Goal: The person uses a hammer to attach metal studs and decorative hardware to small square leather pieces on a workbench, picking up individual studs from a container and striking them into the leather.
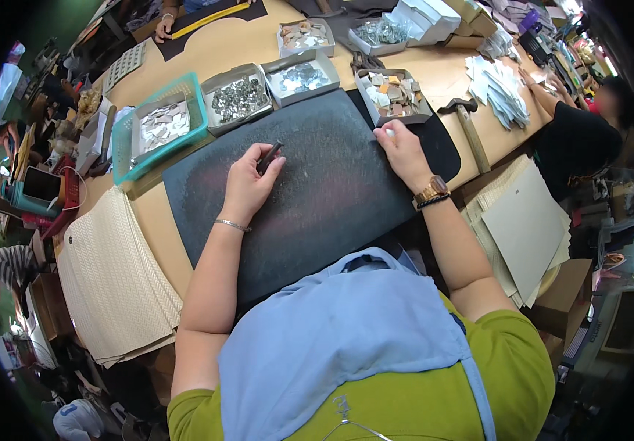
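My left hand (249,180) is closed around a short dark metal rod (268,156), which looks like a punch, held tilted above the black mat (309,242). My right hand (403,151) has its fingertips pinched together at the mat's far right, just in front of a cardboard box (417,117) of small brown, tan and white pieces. A small pale bit seems to show between those fingertips, too small to name. Right of that box lies a hammer (471,136) with a wooden handle.
Past the mat stand a teal basket (120,151) of white pieces and open boxes of small metal parts (240,99) and clear packets (298,77). Cream textured sheets lie stacked at left (115,272) and right (530,228). Co-workers' hands (164,28) reach over the table's far side and right.
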Available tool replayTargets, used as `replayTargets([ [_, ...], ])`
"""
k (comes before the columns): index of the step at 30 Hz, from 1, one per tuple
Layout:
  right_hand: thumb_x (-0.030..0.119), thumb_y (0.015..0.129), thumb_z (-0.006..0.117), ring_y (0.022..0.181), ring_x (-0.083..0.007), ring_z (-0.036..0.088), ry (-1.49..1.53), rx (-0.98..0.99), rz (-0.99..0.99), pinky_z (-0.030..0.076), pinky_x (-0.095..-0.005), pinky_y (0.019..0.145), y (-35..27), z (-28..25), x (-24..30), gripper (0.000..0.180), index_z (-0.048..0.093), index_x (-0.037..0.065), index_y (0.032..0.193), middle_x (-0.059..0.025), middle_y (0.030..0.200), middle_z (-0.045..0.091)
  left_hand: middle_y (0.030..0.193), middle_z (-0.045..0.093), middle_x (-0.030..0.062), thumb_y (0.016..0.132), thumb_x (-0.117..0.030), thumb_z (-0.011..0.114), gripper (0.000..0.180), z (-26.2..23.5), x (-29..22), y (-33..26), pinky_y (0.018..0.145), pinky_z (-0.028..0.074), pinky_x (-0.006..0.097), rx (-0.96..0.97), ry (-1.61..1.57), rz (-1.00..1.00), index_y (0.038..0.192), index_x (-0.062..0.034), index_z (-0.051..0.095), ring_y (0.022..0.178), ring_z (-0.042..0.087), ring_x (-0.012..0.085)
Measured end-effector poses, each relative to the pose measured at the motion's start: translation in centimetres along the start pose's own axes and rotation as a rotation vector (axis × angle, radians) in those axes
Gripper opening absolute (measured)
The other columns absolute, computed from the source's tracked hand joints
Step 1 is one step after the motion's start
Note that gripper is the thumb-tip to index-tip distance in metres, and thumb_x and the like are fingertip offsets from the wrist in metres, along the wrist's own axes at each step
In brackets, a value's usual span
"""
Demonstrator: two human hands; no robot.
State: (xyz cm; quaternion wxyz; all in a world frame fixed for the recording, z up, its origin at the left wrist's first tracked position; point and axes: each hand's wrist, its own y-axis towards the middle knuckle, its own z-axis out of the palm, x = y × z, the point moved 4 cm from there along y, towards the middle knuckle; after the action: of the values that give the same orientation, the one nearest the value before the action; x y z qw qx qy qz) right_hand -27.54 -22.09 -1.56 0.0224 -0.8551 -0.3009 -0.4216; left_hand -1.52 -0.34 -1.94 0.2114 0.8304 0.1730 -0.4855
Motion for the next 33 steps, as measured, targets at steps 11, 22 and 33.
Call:
replayTargets([
  [11, 0.041, 0.104, 0.06, 0.098, -0.0378, 0.071, -0.218, 0.088, -0.086, 0.054, -0.0443, 0.086, 13.2, -4.2, -0.2, 0.044, 0.069, -0.001, 0.114, -0.0243, 0.1, 0.074, 0.088, 0.075, 0.0047, 0.096, -0.025, 0.076, 0.025, 0.0, -0.4, 0.2, 0.068, 0.052, 0.028, 0.023, 0.026, -0.014, 0.11, -0.0051, 0.069, 0.07, 0.063, 0.0102],
  [22, 0.026, 0.095, 0.071, 0.089, -0.0298, 0.074, -0.219, 0.119, -0.08, 0.057, -0.0402, 0.083, 11.7, -3.4, -3.2, 0.026, 0.076, 0.001, 0.102, -0.0172, 0.095, 0.077, 0.089, 0.071, -0.0005, 0.097, -0.021, 0.076, 0.022, -0.1, -0.9, 0.2, 0.073, 0.05, 0.025, 0.055, 0.02, -0.07, 0.108, -0.0029, 0.069, 0.081, 0.061, 0.0057],
  [33, 0.033, 0.091, 0.076, 0.098, -0.0333, 0.072, -0.234, 0.127, -0.406, 0.056, -0.0426, 0.09, 24.8, 2.4, 7.0, 0.035, 0.073, 0.003, 0.109, -0.0182, 0.106, 0.075, 0.087, 0.074, 0.0081, 0.095, -0.022, 0.077, 0.024, -0.6, -0.9, 0.3, 0.071, 0.053, 0.031, 0.028, 0.011, -0.061, 0.11, -0.0046, 0.069, 0.075, 0.068, 0.0153],
])
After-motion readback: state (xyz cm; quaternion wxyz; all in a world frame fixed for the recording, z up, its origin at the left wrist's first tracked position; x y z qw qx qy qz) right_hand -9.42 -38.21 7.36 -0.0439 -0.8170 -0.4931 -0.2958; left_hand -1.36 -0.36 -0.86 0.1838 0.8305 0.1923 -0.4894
